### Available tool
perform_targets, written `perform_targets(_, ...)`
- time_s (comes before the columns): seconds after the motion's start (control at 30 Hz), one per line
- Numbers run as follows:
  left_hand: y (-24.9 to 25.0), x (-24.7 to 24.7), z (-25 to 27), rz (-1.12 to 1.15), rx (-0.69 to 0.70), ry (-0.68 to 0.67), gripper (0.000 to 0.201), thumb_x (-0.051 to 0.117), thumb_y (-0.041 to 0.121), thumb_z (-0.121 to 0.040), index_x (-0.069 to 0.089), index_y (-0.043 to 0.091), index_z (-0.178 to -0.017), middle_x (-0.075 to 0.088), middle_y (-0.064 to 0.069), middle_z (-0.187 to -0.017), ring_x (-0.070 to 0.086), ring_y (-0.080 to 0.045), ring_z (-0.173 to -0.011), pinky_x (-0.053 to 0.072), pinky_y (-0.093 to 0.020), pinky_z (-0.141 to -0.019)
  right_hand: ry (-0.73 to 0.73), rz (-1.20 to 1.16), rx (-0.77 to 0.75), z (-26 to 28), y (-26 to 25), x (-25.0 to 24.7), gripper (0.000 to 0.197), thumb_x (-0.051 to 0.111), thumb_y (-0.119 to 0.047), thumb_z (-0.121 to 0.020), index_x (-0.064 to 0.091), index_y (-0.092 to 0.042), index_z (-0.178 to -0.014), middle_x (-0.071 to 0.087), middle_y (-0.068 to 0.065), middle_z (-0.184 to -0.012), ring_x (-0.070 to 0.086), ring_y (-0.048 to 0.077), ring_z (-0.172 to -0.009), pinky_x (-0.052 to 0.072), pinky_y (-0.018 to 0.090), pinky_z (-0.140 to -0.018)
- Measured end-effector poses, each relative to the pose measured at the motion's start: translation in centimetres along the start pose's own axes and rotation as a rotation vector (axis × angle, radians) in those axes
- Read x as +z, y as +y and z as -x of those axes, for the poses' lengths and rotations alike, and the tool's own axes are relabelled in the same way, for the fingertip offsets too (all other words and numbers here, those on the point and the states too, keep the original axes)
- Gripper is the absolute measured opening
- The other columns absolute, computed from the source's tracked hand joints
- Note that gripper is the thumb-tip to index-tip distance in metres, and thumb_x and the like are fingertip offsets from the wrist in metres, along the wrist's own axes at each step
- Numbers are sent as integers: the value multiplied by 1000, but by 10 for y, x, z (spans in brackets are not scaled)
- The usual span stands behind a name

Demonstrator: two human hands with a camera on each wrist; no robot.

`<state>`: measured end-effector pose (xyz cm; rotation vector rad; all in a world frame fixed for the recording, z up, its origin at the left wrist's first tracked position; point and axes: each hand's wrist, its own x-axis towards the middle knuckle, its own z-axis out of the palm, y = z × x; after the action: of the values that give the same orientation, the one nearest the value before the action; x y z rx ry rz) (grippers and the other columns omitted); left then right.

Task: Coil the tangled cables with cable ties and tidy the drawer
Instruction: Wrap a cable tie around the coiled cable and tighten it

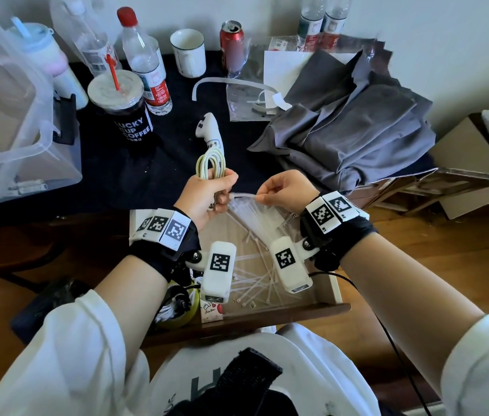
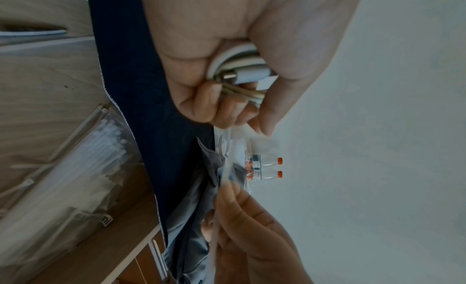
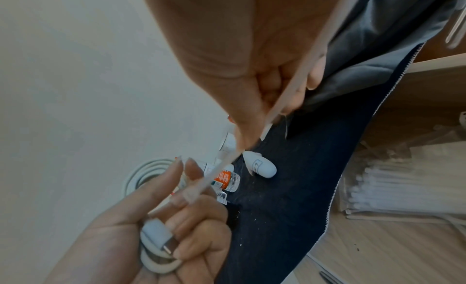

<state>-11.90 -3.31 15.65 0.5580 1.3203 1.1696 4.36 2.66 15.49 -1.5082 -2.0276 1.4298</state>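
Observation:
My left hand (image 1: 210, 193) grips a coiled white cable (image 1: 211, 165) upright above the open drawer (image 1: 334, 292); its loops stick out above the fist. The cable's plug (image 3: 161, 239) lies in that palm, also seen as cable (image 2: 242, 69) in the left wrist view. My right hand (image 1: 282, 190) pinches a thin white cable tie (image 1: 244, 196) that reaches across to the left hand's fingers. The cable tie (image 3: 282, 101) runs along the right fingers. A bag of cable ties (image 1: 253, 216) and several loose ties (image 1: 255, 283) lie in the drawer.
On the black cloth (image 1: 177, 163) stand a coffee cup (image 1: 123, 112), bottles (image 1: 144, 58), a white mug (image 1: 188, 52), a red can (image 1: 232, 43) and a white controller (image 1: 209, 129). Grey fabric (image 1: 351, 127) lies right; a clear bin (image 1: 6, 115) stands left. A green tape roll (image 1: 177, 307) sits left of the drawer.

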Motion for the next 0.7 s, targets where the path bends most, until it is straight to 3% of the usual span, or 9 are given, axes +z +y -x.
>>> perform_targets(0.1,1,1,1,37,-26,-22,18,56,8,-91,53,15,-75,37,5,-52,35,-5,-40,26,-16,-38,134,-72,2,-1,3,0,26,64,-8,-85,57,-20,-62,49,-2,-54,42,3,-41,38,14,-46)
perform_targets(0.27,3,2,4,-2,-55,-109,16,55,9,-92,53,15,-77,36,7,-49,32,-4,-38,24,-15,-36,190,-158,9,-2,0,0,26,52,-12,-93,49,-19,-68,44,-1,-56,43,13,-49,44,21,-47)
perform_targets(0.37,7,5,7,-83,-67,-185,10,53,6,-92,53,14,-86,34,8,-44,27,-3,-34,16,-15,-35,200,-196,5,-2,-5,1,27,51,-18,-95,47,-19,-68,43,0,-51,41,10,-38,33,17,-33)
perform_targets(0.47,10,10,9,-132,-93,-259,13,54,4,-91,48,16,-94,32,9,-40,23,-2,-31,8,-19,-40,191,-156,-12,-2,-10,4,27,58,-22,-91,50,-19,-66,43,-2,-49,36,2,-27,29,14,-30)
perform_targets(0.6,14,15,9,-167,-145,-339,22,54,3,-90,47,18,-74,31,8,-38,23,-1,-28,10,-12,-35,144,-135,-89,-1,-18,8,21,66,-20,-85,60,-15,-65,52,-2,-53,40,-1,-34,31,12,-37)
perform_targets(0.7,13,15,9,-143,-179,-385,34,52,2,-90,36,20,-66,30,8,-38,22,-1,-27,11,-9,-34,89,-181,-166,0,-23,11,17,69,-19,-83,71,-2,-84,64,15,-66,46,5,-50,35,17,-46)
